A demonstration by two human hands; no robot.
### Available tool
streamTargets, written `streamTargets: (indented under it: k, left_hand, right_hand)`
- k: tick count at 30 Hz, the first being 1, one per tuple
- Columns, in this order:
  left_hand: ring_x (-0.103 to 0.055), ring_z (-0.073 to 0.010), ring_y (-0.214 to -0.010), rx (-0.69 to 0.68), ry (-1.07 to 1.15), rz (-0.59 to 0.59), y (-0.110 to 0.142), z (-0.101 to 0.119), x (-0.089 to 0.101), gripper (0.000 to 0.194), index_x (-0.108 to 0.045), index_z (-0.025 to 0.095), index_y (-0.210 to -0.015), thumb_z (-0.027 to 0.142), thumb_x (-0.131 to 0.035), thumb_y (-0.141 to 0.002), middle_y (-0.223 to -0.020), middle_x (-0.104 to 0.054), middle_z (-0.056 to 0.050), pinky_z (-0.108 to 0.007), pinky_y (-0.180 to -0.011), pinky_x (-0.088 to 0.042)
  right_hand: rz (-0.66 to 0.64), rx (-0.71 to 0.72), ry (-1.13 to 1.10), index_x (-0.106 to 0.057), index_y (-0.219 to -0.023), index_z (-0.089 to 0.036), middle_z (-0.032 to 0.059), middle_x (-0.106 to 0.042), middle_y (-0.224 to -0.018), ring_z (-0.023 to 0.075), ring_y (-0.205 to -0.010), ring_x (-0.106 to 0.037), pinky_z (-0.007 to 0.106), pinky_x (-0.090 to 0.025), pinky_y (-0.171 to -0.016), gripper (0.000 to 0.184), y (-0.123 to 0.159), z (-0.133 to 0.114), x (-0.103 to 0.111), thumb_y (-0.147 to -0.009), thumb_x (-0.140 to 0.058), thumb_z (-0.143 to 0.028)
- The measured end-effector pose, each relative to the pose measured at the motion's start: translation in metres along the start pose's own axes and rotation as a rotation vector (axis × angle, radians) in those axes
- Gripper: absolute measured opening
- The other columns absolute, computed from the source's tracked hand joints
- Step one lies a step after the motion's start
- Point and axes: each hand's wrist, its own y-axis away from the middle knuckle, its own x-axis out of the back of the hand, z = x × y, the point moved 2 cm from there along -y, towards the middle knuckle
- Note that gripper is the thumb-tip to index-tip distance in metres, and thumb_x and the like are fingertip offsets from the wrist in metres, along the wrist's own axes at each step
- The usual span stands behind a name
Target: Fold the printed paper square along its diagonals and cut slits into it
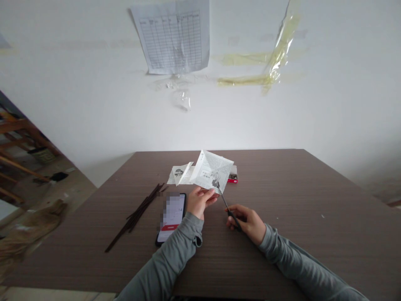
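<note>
Wood-grain table [266,234]: folded printed paper [213,170], diagonally creased, pinched by left hand [199,202]; right hand [247,223] grips scissors [228,208], tips touching paper; hands apart.

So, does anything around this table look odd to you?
Yes: up on the white wall, strips of yellowed clear tape are coming loose, with one long piece hanging free. They hold no sheet, unlike the tape-marked spots' neat paper neighbour.

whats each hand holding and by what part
The left hand holds a folded printed paper by its lower edge. The right hand grips scissors by the handles, with the blades reaching the paper.
</note>
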Motion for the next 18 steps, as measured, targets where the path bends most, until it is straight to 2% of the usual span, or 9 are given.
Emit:
streamTargets:
  k: [5,13,18]
  left_hand:
    - [-0.088,-0.0198,-0.073,0.001,-0.003,0.006,0.000,-0.001,0.000,0.036,-0.079,0.019,-0.082,-0.004,-0.106,-0.087,-0.080,-0.086,-0.003,-0.025,-0.069,-0.069]
    - [-0.094,-0.0250,-0.085,-0.015,-0.017,-0.024,-0.008,-0.010,0.009,0.030,-0.084,0.020,-0.090,0.001,-0.107,-0.089,-0.090,-0.093,-0.007,-0.030,-0.077,-0.074]
    - [-0.095,-0.0257,-0.086,-0.028,-0.008,-0.051,-0.011,-0.012,0.011,0.031,-0.084,0.019,-0.091,0.002,-0.109,-0.088,-0.090,-0.092,-0.006,-0.029,-0.076,-0.075]
  right_hand:
    - [0.004,-0.002,0.004,-0.088,-0.108,-0.032,0.0127,-0.089,-0.081,0.0389,-0.072,-0.086,0.057,-0.077,-0.080,0.073,0.000,0.002,0.000,-0.072,-0.103,-0.094]
    - [-0.011,0.008,0.034,-0.087,-0.107,-0.032,0.0127,-0.087,-0.079,0.0402,-0.072,-0.087,0.057,-0.079,-0.081,0.074,0.001,-0.002,0.000,-0.073,-0.102,-0.096]
    - [0.038,0.011,0.023,-0.087,-0.104,-0.031,0.0126,-0.084,-0.075,0.0399,-0.068,-0.084,0.059,-0.077,-0.078,0.080,0.000,0.003,-0.003,-0.070,-0.099,-0.102]
